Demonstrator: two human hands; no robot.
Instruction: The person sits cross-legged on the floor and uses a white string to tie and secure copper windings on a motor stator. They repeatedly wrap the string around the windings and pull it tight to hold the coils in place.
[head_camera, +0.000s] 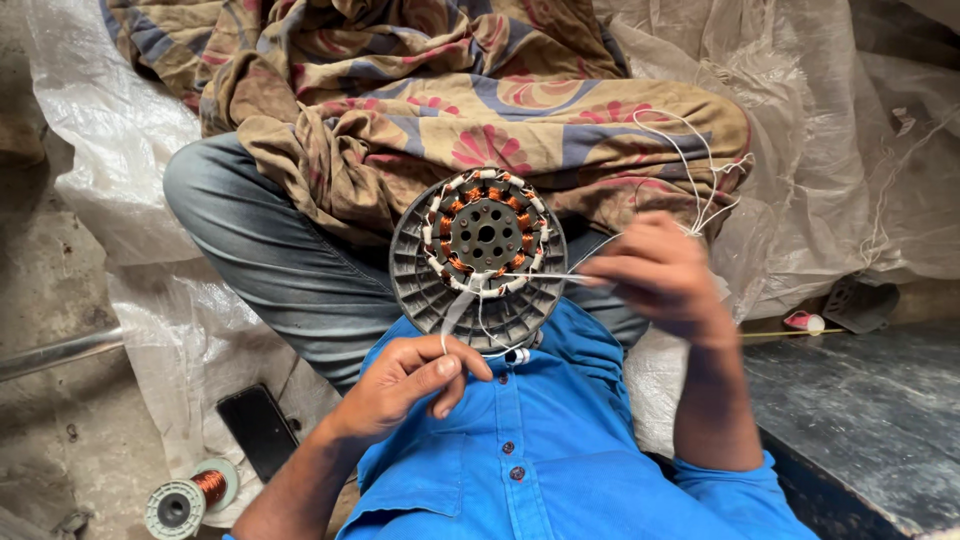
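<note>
Around you lay one patterned cloth over your knee, clear plastic sheeting, one dark phone and one spool of copper wire on the floor near your left elbow. Nothing blocked the single round grey stator, which rested on your lap against your blue shirt. Your left hand pinched a white cord hanging from its copper windings, and your right hand was closed on white thread pulled taut from it.
</note>
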